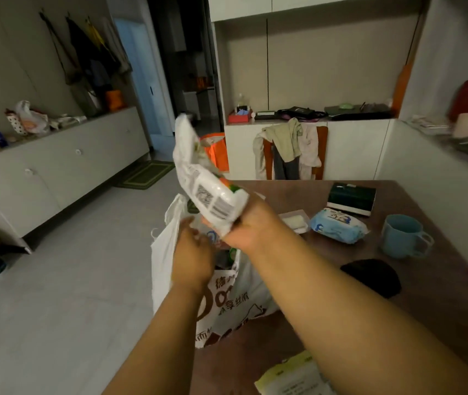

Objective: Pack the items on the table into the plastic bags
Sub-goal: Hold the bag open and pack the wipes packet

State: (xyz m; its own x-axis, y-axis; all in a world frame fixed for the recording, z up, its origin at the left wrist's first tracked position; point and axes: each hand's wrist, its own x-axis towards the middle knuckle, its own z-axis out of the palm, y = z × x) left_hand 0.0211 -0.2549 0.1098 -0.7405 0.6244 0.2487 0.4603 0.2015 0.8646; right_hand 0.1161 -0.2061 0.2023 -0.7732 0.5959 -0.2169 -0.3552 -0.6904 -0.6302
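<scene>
Packet (207,178) is clamped by its lower end in right hand (244,223), long axis tilting up-left, directly above plastic bag (227,303); left hand (192,252) pinches the bag's rim apart.

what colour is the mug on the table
Light blue; the mug shows clearly in the head view, near the table's right edge.

You stand in a lived-in home room. Note coats on wall hooks (84,49), white cabinets (56,169), a clothes-draped chair (292,151), doormat (144,174) and brown dining table (438,295).
</scene>
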